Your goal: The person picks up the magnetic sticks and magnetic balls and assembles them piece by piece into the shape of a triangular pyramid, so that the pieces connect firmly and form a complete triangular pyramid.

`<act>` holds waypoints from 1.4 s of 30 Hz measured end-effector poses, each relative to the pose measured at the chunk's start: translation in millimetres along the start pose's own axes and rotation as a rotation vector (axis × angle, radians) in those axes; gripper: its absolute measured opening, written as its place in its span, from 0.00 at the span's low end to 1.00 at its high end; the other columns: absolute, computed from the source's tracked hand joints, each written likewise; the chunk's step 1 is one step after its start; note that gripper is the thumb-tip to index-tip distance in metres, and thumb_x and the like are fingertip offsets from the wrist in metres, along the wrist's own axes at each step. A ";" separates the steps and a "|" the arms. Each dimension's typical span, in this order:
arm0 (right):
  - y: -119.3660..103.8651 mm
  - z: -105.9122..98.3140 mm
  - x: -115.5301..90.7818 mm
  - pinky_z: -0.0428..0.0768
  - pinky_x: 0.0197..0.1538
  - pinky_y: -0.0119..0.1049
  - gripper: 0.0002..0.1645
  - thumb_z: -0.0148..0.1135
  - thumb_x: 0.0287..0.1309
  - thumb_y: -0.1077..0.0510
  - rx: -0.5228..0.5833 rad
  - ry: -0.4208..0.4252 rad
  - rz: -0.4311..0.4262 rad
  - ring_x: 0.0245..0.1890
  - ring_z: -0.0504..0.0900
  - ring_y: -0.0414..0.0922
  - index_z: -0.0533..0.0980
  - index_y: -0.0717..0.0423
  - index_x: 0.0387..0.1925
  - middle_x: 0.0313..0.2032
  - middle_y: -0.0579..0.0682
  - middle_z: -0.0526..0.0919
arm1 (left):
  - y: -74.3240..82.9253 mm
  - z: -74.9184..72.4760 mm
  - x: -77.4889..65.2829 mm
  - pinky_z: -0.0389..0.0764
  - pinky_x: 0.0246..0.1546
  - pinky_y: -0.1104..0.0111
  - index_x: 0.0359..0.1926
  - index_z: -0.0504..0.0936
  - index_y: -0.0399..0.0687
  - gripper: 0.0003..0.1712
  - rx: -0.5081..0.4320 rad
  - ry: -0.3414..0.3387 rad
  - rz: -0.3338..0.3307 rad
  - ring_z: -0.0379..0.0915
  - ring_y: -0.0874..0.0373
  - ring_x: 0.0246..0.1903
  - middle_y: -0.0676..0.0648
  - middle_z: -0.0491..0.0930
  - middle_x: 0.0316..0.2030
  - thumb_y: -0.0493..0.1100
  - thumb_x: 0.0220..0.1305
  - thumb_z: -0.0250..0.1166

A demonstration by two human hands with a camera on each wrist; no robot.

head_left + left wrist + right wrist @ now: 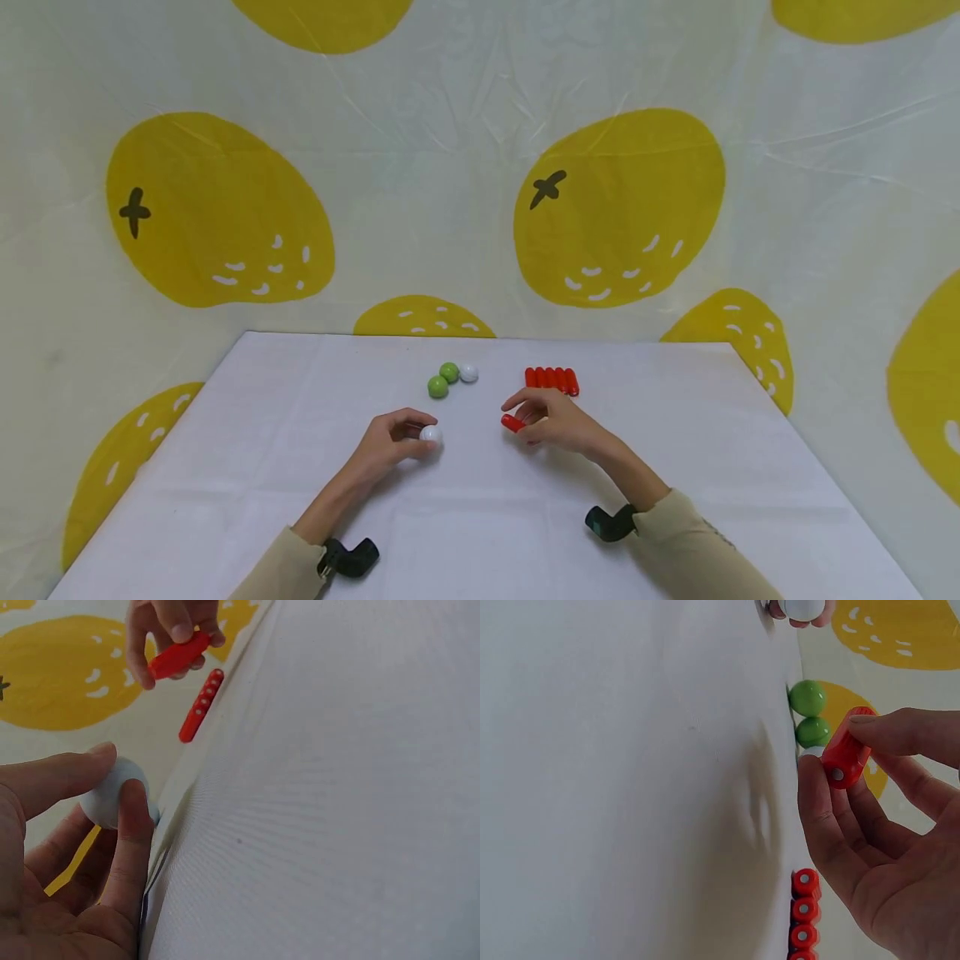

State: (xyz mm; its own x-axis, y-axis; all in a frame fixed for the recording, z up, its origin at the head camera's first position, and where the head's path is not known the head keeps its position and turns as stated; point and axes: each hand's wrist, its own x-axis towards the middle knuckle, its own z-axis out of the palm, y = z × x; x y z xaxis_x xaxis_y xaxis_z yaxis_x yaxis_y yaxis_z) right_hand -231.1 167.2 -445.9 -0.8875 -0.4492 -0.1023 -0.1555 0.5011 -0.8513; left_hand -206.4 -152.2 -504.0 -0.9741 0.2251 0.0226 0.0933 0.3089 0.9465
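My left hand [385, 446] pinches a white ball [431, 434] between thumb and fingers, close over the white table left of the middle. Across from it, my right hand [561, 427] holds a short red rod [513, 423] between thumb and fingertips. A small silvery dot shows in the end of this rod [838, 773] in the right wrist view. Behind the hands lie a green ball [438, 387], a second green ball [449, 372] and another white ball [468, 372], grouped close together. Several red rods [552, 379] lie side by side just beyond my right hand.
A white cloth covers the table [480, 533], whose far edge meets a hanging sheet [435, 192] printed with yellow fruit. Both sleeves are beige, and a black wrist device [351, 558] sits at the left cuff, another device [611, 523] at the right.
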 end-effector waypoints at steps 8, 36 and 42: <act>-2.3 12.2 8.3 0.85 0.41 0.36 0.22 0.71 0.57 0.63 -0.025 -0.057 -0.028 0.44 0.81 0.46 0.82 0.54 0.55 0.45 0.52 0.85 | 0.3 -1.3 -1.6 0.77 0.50 0.73 0.52 0.86 0.47 0.21 -0.001 -0.027 0.030 0.80 0.60 0.46 0.46 0.86 0.51 0.43 0.58 0.77; -16.9 48.0 24.4 0.84 0.42 0.34 0.16 0.69 0.59 0.64 -0.031 -0.170 -0.090 0.42 0.81 0.44 0.84 0.49 0.48 0.43 0.48 0.86 | -2.5 -2.3 -6.2 0.77 0.53 0.68 0.52 0.86 0.49 0.20 0.055 -0.085 0.148 0.82 0.59 0.46 0.48 0.87 0.47 0.45 0.59 0.77; -19.7 51.8 28.3 0.84 0.41 0.32 0.16 0.68 0.60 0.66 -0.018 -0.200 -0.097 0.41 0.81 0.43 0.84 0.52 0.49 0.43 0.49 0.86 | -2.6 -2.4 -5.4 0.77 0.52 0.68 0.52 0.86 0.49 0.20 0.053 -0.081 0.147 0.82 0.59 0.45 0.49 0.88 0.46 0.45 0.59 0.77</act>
State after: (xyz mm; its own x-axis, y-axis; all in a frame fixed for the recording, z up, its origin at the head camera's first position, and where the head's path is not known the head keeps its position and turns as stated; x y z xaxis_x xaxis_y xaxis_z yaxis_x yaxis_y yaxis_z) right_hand -230.8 106.3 -458.7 -0.7648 -0.6327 -0.1217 -0.2453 0.4605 -0.8531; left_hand -201.9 -156.4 -505.8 -0.9297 0.3442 0.1311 0.2459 0.3149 0.9167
